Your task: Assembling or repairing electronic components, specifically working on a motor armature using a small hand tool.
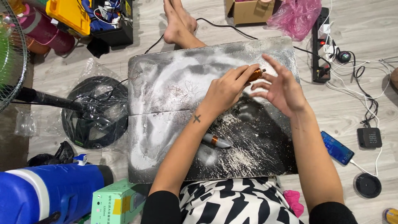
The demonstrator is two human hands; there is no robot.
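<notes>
Centre-right of the frame, the left hand (226, 89) has its grip pinched around a copper-banded rotary tool (257, 74) above the dusty table (166, 83). The right hand (282, 89) hovers just beside, fingers spread. The tool's tip is hidden.

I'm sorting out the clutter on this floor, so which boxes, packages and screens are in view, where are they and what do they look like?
Green box: bottom left by the blue cooler, rectangular, yellow label patch.
Cardboard box: top centre, brown, open.
Pink plastic bag: top right, crumpled.
Phone: right of the board, blue screen, cable plugged in.
</notes>
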